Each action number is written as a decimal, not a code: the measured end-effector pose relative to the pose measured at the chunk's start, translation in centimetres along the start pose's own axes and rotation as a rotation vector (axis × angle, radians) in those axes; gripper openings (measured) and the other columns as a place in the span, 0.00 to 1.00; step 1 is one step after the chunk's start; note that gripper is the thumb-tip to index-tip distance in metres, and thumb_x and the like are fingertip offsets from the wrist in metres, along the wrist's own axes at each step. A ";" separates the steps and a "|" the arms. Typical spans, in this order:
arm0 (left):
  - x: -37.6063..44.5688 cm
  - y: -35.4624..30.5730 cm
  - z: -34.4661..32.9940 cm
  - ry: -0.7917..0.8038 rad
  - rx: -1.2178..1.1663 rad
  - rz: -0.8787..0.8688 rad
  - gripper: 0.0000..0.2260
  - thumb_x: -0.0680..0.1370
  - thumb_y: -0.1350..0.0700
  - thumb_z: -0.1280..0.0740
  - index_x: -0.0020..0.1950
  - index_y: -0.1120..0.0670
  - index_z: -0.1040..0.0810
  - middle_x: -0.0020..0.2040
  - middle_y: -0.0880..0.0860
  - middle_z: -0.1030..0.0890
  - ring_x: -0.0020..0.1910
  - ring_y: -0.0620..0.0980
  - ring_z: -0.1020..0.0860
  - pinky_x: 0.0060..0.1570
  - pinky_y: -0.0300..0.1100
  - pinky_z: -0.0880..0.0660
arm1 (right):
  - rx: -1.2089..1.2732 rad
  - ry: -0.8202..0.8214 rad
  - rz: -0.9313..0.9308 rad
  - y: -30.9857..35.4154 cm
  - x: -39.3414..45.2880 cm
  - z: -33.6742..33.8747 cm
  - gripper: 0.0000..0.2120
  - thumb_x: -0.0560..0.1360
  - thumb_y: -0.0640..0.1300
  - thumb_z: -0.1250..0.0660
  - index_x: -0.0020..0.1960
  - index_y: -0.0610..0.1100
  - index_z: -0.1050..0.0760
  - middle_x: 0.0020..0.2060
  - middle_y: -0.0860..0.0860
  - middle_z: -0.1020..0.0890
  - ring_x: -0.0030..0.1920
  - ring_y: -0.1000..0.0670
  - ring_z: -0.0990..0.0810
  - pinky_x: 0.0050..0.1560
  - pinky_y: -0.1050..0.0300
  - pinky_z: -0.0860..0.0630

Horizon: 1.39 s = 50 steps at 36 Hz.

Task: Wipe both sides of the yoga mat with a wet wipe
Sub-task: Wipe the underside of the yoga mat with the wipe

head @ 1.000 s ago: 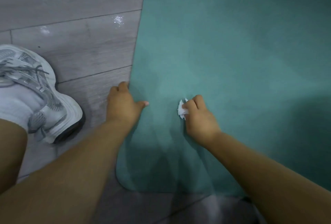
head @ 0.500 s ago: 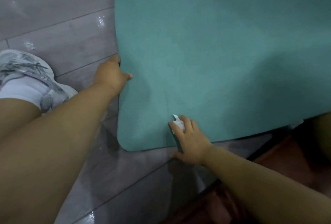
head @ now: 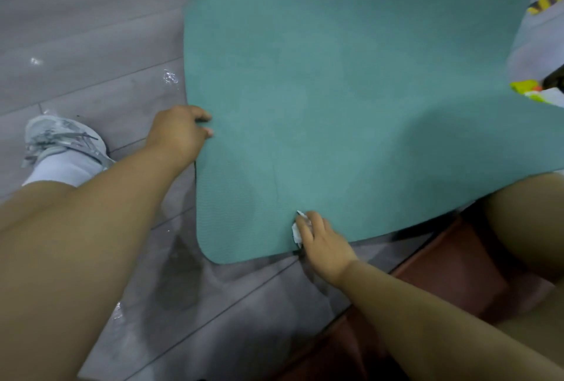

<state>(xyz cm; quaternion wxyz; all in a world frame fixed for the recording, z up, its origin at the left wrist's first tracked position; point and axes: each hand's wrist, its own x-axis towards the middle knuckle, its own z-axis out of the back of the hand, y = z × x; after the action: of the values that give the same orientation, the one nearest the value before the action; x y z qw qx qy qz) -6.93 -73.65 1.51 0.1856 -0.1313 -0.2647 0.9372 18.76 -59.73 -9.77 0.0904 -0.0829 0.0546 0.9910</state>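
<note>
A teal yoga mat (head: 351, 81) lies across the grey floor, its rounded near corner at the lower middle. My left hand (head: 180, 133) grips the mat's left edge, thumb on top and fingers curled under it. My right hand (head: 323, 243) sits at the mat's near edge and holds a small crumpled white wet wipe (head: 296, 232) against the mat. Most of the wipe is hidden under my fingers.
Grey plank floor (head: 91, 45) with wet shiny spots spreads to the left. My grey sneaker and white sock (head: 61, 149) stand at the left. A reddish-brown surface (head: 451, 274) lies at the lower right under my right knee (head: 528, 222). Yellow-green packaging (head: 531, 91) lies at the right edge.
My right hand has slid the wipe from the mat's middle down to its near edge. My left hand has stayed on the left edge while the view shifted.
</note>
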 end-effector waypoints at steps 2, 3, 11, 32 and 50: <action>0.0 0.1 0.3 -0.012 0.008 -0.008 0.16 0.76 0.59 0.31 0.63 0.57 0.22 0.64 0.56 0.23 0.64 0.53 0.27 0.63 0.37 0.36 | -0.030 -0.073 0.014 0.4 -0.1 -0.4 0.20 0.66 0.40 0.48 0.56 0.39 0.29 0.46 0.43 0.23 0.33 0.47 0.22 0.24 0.58 0.26; -0.1 0.2 0.4 -0.016 0.016 -0.011 0.16 0.76 0.59 0.31 0.63 0.57 0.22 0.64 0.56 0.23 0.64 0.53 0.27 0.63 0.37 0.36 | -0.051 -0.114 0.022 0.4 0.0 -0.2 0.20 0.66 0.40 0.48 0.56 0.40 0.31 0.45 0.44 0.23 0.33 0.47 0.22 0.24 0.58 0.27; -0.7 0.5 -0.3 0.059 0.050 -0.005 0.15 0.77 0.59 0.33 0.63 0.58 0.22 0.65 0.58 0.24 0.65 0.55 0.28 0.66 0.39 0.37 | -0.125 -0.331 0.037 -3.4 -0.6 3.2 0.06 0.69 0.42 0.36 0.39 0.42 0.22 0.34 0.46 0.23 0.30 0.43 0.26 0.21 0.59 0.35; -5.6 -11.2 2.4 0.049 -0.328 -0.223 0.10 0.78 0.55 0.33 0.56 0.58 0.19 0.49 0.56 0.17 0.36 0.52 0.19 0.50 0.43 0.23 | -0.569 -0.807 0.196 -11.8 -4.4 34.4 0.15 0.68 0.34 0.48 0.38 0.40 0.22 0.35 0.44 0.22 0.33 0.44 0.27 0.32 0.56 0.32; -15.4 -33.1 -2.7 0.298 -0.385 -0.621 0.06 0.76 0.59 0.31 0.52 0.55 0.18 0.30 0.47 0.17 0.29 0.40 0.19 0.36 0.31 0.25 | -0.366 -0.151 -0.574 -26.2 -26.9 39.6 0.19 0.71 0.31 0.39 0.55 0.47 0.21 0.54 0.48 0.23 0.56 0.44 0.25 0.53 0.58 0.30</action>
<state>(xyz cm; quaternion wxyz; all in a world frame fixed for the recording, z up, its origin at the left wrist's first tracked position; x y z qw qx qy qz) 17.02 -52.64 19.59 0.4688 -0.2119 -0.4327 0.7403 43.64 -33.77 31.33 0.3530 -0.0360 -0.1562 0.9218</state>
